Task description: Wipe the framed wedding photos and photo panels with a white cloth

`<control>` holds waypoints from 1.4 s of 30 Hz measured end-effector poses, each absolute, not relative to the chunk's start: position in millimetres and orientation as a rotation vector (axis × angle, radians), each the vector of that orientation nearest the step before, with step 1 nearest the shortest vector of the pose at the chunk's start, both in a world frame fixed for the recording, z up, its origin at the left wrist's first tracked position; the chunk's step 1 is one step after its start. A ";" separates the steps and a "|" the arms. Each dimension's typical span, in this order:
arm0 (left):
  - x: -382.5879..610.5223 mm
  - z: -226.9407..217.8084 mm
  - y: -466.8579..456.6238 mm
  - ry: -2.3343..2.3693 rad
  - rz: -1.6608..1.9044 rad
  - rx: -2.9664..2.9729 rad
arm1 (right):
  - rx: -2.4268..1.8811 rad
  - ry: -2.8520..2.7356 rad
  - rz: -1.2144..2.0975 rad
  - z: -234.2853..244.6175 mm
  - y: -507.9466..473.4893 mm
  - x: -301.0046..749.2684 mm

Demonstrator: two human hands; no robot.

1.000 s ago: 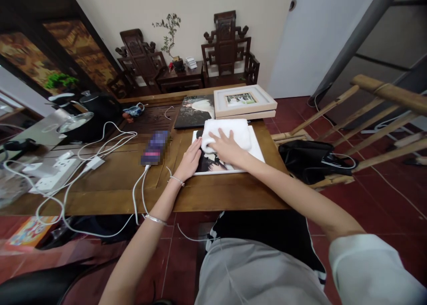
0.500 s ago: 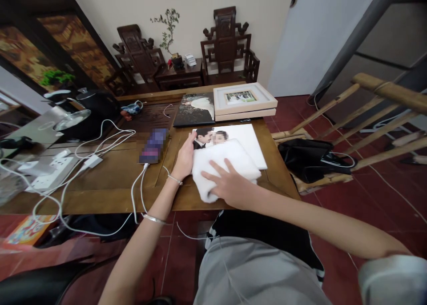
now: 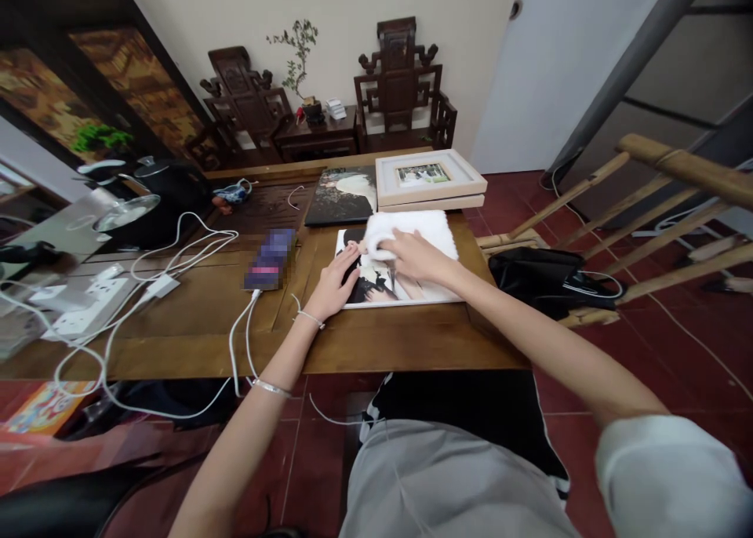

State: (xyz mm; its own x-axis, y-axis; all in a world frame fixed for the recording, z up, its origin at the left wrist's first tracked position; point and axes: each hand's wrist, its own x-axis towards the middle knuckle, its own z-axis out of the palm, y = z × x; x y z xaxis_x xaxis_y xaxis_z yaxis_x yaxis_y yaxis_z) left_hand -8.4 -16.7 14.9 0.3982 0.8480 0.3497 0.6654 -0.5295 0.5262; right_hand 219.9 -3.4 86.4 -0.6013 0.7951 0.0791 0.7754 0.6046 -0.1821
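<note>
A photo panel (image 3: 381,281) with a picture of people lies flat near the front edge of the wooden table. Across its far right part is a folded white towel (image 3: 432,228), which covers much of the picture. My right hand (image 3: 412,257) grips the towel's near edge, fingers curled into the cloth, and presses it on the panel. Flat on the panel's left side rests my left hand (image 3: 336,283), its fingers stretched out and holding nothing.
Behind the panel lie a dark photo panel (image 3: 341,197) and stacked light frames (image 3: 432,173). To the left are a phone (image 3: 271,259) on a cable, a power strip (image 3: 94,307) and a black kettle (image 3: 170,185). A bamboo chair (image 3: 659,201) with a black bag (image 3: 532,279) stands right.
My right hand has moved the towel away from me to the panel's far side, uncovering the near part of the picture. My left hand has shifted from the panel's edge onto its surface.
</note>
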 end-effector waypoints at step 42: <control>-8.5 16.3 -18.0 1.328 0.875 2.315 | -1.188 -2.758 0.214 82.5 -48.0 298.6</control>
State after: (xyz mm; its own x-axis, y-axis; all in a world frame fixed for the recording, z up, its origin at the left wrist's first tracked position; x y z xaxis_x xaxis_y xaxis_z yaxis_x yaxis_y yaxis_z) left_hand -8.5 -18.0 16.3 0.3760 0.8600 0.3451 0.6563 -0.5100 0.5560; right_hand 298.6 -48.0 82.5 -0.6812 0.7293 0.0640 0.7107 0.6797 -0.1814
